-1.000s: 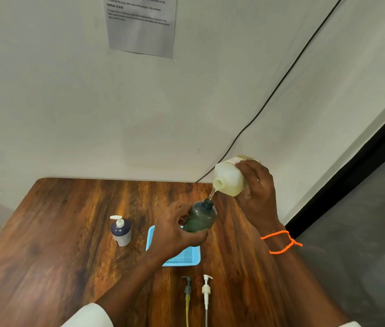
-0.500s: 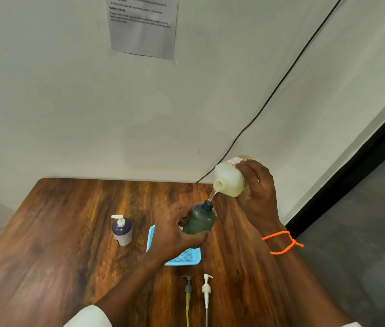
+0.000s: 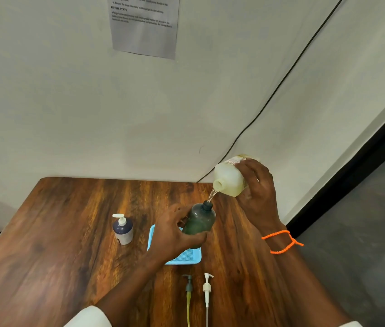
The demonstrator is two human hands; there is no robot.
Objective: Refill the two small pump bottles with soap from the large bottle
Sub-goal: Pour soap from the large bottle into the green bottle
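Observation:
My right hand [image 3: 258, 199] grips the large pale bottle [image 3: 228, 180], tipped with its mouth down to the left. A thin stream of soap runs from it into the open neck of the dark green small bottle [image 3: 199, 220]. My left hand [image 3: 175, 234] holds that green bottle tilted above the blue tray [image 3: 186, 257]. The other small bottle [image 3: 123, 228], dark blue and white with its white pump on, stands upright to the left on the wooden table [image 3: 57, 232]. Two loose pump heads lie near the front edge, a grey one [image 3: 188, 286] and a white one [image 3: 207, 287].
A black cable [image 3: 281, 83] runs down the wall to the table's back right corner. A printed sheet [image 3: 144, 24] is stuck on the wall above. The table's right edge drops to a dark floor [image 3: 363, 232].
Both hands and bottles have stayed nearly still. The soap stream keeps running into the green bottle.

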